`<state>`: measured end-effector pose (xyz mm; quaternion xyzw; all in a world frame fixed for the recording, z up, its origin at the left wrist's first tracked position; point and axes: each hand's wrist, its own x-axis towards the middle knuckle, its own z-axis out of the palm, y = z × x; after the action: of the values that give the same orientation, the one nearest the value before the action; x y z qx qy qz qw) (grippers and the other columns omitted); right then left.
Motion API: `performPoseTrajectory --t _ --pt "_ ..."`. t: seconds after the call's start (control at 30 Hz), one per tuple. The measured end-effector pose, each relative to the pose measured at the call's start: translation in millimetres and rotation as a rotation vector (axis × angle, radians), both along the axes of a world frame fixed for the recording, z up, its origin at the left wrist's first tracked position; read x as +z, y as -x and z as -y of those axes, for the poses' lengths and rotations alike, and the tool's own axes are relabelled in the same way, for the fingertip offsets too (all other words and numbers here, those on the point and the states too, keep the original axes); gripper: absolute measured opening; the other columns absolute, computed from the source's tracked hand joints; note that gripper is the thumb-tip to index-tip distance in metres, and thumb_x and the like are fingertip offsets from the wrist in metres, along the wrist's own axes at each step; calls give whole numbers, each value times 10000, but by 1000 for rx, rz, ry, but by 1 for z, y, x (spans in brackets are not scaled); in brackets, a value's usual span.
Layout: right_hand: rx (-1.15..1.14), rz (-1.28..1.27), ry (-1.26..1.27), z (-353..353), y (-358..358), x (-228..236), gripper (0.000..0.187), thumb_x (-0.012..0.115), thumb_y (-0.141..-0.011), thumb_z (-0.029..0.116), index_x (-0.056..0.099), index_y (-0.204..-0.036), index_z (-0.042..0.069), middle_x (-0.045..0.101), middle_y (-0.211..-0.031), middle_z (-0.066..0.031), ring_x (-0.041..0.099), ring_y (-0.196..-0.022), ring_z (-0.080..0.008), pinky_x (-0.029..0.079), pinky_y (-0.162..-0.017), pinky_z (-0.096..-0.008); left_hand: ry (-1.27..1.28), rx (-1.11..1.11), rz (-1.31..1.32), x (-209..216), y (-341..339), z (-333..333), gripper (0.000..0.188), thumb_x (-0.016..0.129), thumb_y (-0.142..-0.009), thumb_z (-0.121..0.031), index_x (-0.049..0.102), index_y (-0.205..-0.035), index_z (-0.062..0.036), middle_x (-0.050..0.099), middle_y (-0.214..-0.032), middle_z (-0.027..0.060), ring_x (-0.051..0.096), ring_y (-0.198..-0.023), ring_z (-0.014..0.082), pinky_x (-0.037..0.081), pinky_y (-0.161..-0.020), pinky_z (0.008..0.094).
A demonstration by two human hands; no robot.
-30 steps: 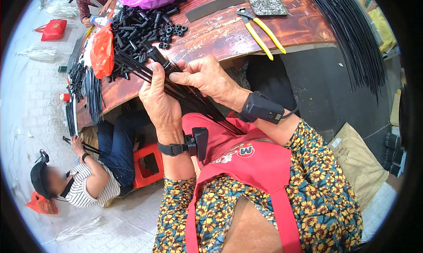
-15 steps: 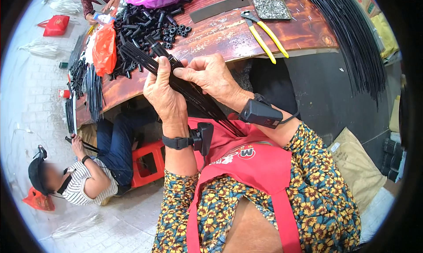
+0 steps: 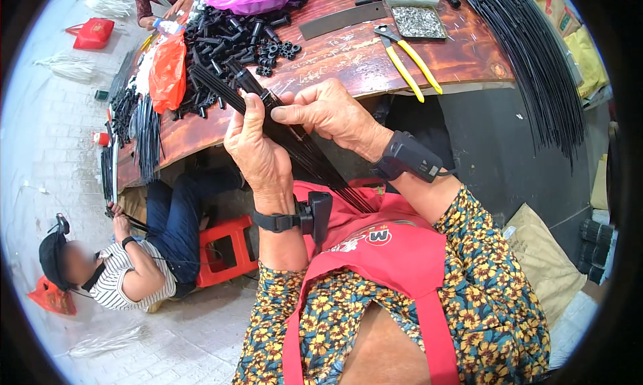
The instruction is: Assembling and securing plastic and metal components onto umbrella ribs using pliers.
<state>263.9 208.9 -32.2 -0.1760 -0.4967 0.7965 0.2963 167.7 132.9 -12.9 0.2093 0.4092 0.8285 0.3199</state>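
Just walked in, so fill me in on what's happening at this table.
A person in a red apron holds a bundle of thin black rods in the left hand while the right hand pinches at its side; the precise grip is hard to make out. On the wooden table lie a pile of black parts and yellow-handled pliers. At left, a co-worker sits in a striped top.

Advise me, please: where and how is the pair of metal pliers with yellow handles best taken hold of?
Probably hold the yellow-handled metal pliers by both handles, around their middle, coming from the near side: they lie flat on the reddish-brown wooden table, head pointing away, handles slightly spread with their ends at the near edge.
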Motion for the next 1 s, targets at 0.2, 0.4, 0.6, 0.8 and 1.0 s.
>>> performPoseTrajectory --t 0.2,0.4,0.6,0.8,1.0 --pt "-79 28 -142 7 -2 7 320 789 -775 308 645 -630 62 533 -543 37 431 -455 -13 288 -391 -178 -7 131 -126 -3 -5 -2 135 637 -907 -91 615 -973 25 657 -826 89 664 -699 195 541 -624 282" --pt "-127 55 -281 5 9 -3 331 792 -771 317 642 -619 65 532 -540 39 437 -451 -19 291 -385 -191 -10 169 -128 -5 -2 -1 115 649 -896 -78 617 -952 17 649 -818 76 664 -702 198 538 -628 280" --pt "118 49 -54 -5 6 -9 314 803 -757 328 672 -665 58 576 -578 23 456 -447 -21 285 -372 -182 7 26 1 -12 15 5 136 641 -905 -104 605 -996 -8 648 -872 64 649 -762 174 521 -687 273" --pt "113 10 -25 -4 6 -13 346 797 -759 362 652 -639 72 566 -579 24 454 -441 -22 284 -365 -173 -2 21 4 0 3 8 124 635 -910 -109 603 -976 -9 649 -851 63 651 -752 177 532 -681 277" --pt "49 67 -58 3 6 -14 379 792 -761 390 641 -631 68 549 -567 23 424 -417 -22 277 -358 -177 -5 48 6 -4 5 7 119 630 -913 -108 602 -951 1 651 -840 77 666 -755 204 560 -685 305"
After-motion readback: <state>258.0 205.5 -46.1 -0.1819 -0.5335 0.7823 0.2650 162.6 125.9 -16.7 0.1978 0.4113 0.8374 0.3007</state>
